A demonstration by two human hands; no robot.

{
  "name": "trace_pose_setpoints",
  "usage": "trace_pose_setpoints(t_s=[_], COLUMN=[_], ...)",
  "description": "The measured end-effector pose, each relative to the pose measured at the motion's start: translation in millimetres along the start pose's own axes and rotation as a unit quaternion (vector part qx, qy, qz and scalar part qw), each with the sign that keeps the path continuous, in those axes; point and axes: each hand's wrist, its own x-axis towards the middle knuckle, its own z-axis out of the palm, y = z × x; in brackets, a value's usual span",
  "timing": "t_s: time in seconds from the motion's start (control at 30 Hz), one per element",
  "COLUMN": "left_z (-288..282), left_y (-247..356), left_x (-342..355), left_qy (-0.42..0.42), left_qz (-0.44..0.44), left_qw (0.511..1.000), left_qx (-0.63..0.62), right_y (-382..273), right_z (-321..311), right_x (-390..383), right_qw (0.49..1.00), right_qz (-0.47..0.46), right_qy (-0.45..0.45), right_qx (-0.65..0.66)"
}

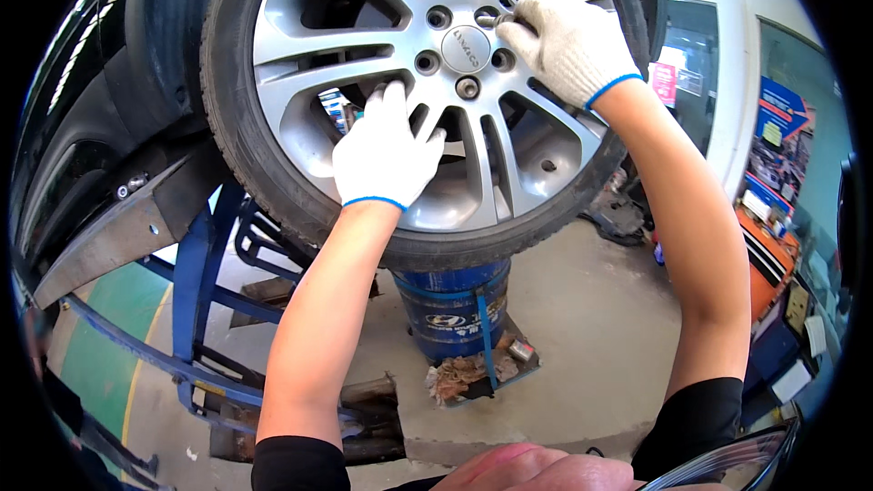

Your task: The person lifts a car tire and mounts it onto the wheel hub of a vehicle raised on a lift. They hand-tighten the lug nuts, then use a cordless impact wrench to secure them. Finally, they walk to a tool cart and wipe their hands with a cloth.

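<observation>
Our right hand [568,41], in a white knit glove with a blue cuff, has thumb and fingertips bunched at the upper-right bolt hole [487,17]; we can't tell if they're pinched on anything. Our left hand [386,150], same glove, lies on the lower-left spokes, fingers stretched upward, thumb standing apart from them; whether the fingertips curl behind a spoke, we can't tell.

The silver wheel [446,82] is right in front of us, raised off the floor, its face toward us. Five bolt holes ring the round centre cap [466,49]; the bottom one shows a bolt head [467,88]. Gaps between the spokes are open. The black tyre [238,109] rims it, top edge cut off by the view.

Below the tyre's lower edge, between our forearms: a blue drum [450,318], with brown crumpled scraps [459,378] at its foot. Grey floor [591,327] spans from the drum toward our right forearm, leaving room. Left side is tighter: blue metal frame [193,286] near our left forearm, dark car body [91,109] beyond the tyre. Far right, orange cabinet [766,264].
</observation>
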Motion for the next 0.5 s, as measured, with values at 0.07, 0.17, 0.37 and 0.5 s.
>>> trace_pose_setpoints(t_s=[0.07,0.17,0.37,0.5], left_z=[3.6,-8.0,-8.2,-11.9], left_y=[2.6,13.2,15.2,16.1], left_x=[0.7,5.4,6.7,10.0], left_qy=[0.015,-0.044,-0.058,-0.033], left_qz=[-0.004,-0.056,-0.071,-0.066], left_qw=[1.000,0.997,0.995,0.997], left_qx=[0.001,-0.031,-0.048,-0.028], right_y=[4.9,12.6,5.4,-6.1], right_z=[6.4,11.1,22.2,23.3], right_x=[0.5,15.8,41.7,54.6], right_qw=[0.999,0.994,0.992,0.993], right_qz=[-0.031,-0.072,-0.121,-0.117], right_qy=[0.034,0.078,0.010,-0.024], right_qx=[0.018,0.037,0.018,-0.005])
